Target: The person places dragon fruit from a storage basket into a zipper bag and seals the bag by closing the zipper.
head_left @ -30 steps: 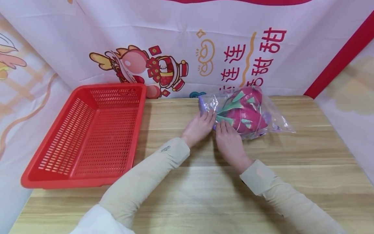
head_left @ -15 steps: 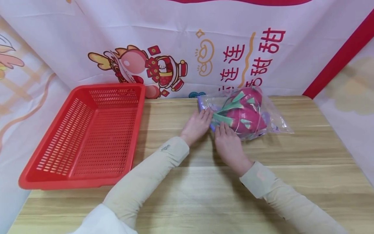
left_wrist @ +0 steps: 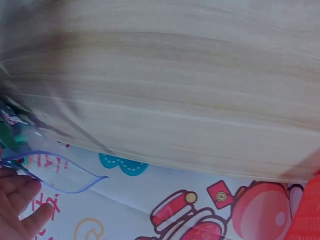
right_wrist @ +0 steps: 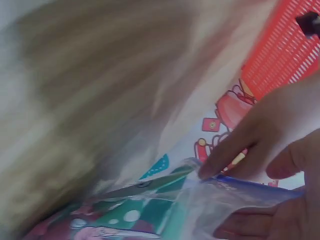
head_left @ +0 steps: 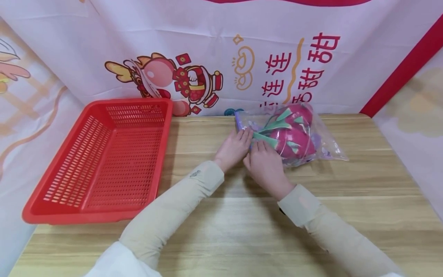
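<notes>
A clear zip bag [head_left: 328,148] with a purple-blue edge lies at the back of the table. It holds a pink, green-tipped plush dragon fruit [head_left: 292,140]. My left hand [head_left: 233,148] holds the left end of the bag near its edge. Beside it, my right hand [head_left: 265,163] has curled fingers on the near corner, its thumb apart from them. The left wrist view shows the bag's mouth [left_wrist: 75,190] gaping, with fingers at its rim. In the right wrist view, both hands meet at the blue rim [right_wrist: 250,185]; some fingertips are hidden by plastic.
A red slotted plastic basket [head_left: 157,184] stands at the left of the wooden table [head_left: 221,238]. Behind the table hangs a white printed cloth [head_left: 204,23] with red characters and cartoon figures; the far end of the bag lies close to it.
My right hand has shifted slightly left and its fingers have curled, with the thumb now showing. My left hand has slid a little left along the bag, which has barely moved.
</notes>
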`<state>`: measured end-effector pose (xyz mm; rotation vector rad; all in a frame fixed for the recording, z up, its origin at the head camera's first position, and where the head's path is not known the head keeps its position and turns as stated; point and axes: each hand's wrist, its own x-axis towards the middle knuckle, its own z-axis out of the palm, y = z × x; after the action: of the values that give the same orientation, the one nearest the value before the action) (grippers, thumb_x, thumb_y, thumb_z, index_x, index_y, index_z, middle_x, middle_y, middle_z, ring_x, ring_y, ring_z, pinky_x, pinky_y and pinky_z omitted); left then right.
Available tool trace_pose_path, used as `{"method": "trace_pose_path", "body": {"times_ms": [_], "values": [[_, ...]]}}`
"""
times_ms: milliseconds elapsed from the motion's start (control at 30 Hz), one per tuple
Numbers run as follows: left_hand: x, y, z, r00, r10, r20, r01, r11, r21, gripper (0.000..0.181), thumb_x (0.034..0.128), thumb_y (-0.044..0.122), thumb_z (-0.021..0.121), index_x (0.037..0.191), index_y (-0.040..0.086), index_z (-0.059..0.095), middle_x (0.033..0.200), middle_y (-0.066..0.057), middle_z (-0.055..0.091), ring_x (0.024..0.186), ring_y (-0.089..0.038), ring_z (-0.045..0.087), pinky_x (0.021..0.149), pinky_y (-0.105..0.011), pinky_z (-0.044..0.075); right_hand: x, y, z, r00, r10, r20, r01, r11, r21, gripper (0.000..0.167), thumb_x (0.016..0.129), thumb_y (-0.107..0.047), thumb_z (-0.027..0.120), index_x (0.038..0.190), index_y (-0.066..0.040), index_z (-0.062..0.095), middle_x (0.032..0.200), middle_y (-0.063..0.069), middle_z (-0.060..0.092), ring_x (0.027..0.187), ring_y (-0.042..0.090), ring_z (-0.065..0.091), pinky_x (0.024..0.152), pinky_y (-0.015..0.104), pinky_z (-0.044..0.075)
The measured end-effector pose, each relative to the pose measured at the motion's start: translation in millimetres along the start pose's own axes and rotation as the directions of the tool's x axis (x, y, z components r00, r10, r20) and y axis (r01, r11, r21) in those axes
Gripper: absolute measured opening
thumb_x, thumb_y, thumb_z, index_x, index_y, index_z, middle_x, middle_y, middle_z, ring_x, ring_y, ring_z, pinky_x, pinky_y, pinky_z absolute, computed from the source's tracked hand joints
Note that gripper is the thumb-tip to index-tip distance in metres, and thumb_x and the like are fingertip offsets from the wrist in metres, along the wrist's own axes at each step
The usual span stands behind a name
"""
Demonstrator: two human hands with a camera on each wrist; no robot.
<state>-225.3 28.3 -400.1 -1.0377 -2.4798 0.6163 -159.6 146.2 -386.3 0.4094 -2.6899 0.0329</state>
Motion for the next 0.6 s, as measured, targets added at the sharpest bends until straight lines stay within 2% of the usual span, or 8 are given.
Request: {"method": "trace_pose_path", "body": {"times_ms": [167, 300, 400, 600], "values": [[-0.2, -2.2, 2.2, 1.000, 0.012, -0.010, -0.012, 1.000, 0.004, 0.041, 0.1018, 0.017, 0.037, 0.141, 0.008, 0.046, 0.142, -0.005, 0.053, 0.125, -0.015, 0.055, 0.100, -0.033, 0.049, 7.8, -3.7, 0.0, 0.990, 0.047, 0.130, -0.043, 0.999, -0.031, 0.059, 0.085, -0.021, 0.061, 0.128, 0.017, 0.049, 0.126, 0.031, 0.058, 0.119, 0.039, 0.057, 0.104, 0.042, 0.047], [-0.4, -2.6, 3.0, 1.000, 0.012, -0.028, -0.013, 1.000, -0.019, 0.041, 0.1015, 0.017, 0.037, 0.141, 0.009, 0.047, 0.141, -0.005, 0.054, 0.124, -0.017, 0.056, 0.099, -0.034, 0.050, 9.4, -5.7, 5.4, 0.966, 0.095, 0.239, -0.074, 0.993, -0.094, 0.053, 0.094, -0.017, 0.052, 0.134, 0.016, 0.042, 0.137, 0.033, 0.048, 0.129, 0.041, 0.048, 0.109, 0.045, 0.041], [-0.2, -2.5, 2.8, 0.999, 0.008, -0.031, -0.009, 0.999, -0.045, 0.042, 0.1014, 0.016, 0.037, 0.142, 0.010, 0.046, 0.141, -0.006, 0.054, 0.123, -0.018, 0.057, 0.099, -0.035, 0.050, 8.1, -6.6, 9.0, 0.955, 0.121, 0.271, -0.088, 0.988, -0.129, 0.045, 0.100, -0.012, 0.040, 0.136, 0.014, 0.041, 0.141, 0.031, 0.045, 0.132, 0.040, 0.045, 0.110, 0.045, 0.041], [-0.9, -0.4, 3.9, 1.000, -0.012, -0.015, 0.010, 0.993, -0.119, 0.043, 0.1016, 0.018, 0.039, 0.144, 0.011, 0.041, 0.142, -0.010, 0.052, 0.124, -0.021, 0.056, 0.101, -0.037, 0.049, 4.8, -6.2, 12.2, 0.962, 0.121, 0.246, -0.083, 0.984, -0.157, 0.040, 0.101, -0.008, 0.035, 0.134, 0.012, 0.045, 0.141, 0.027, 0.047, 0.132, 0.037, 0.047, 0.108, 0.042, 0.043]]}}
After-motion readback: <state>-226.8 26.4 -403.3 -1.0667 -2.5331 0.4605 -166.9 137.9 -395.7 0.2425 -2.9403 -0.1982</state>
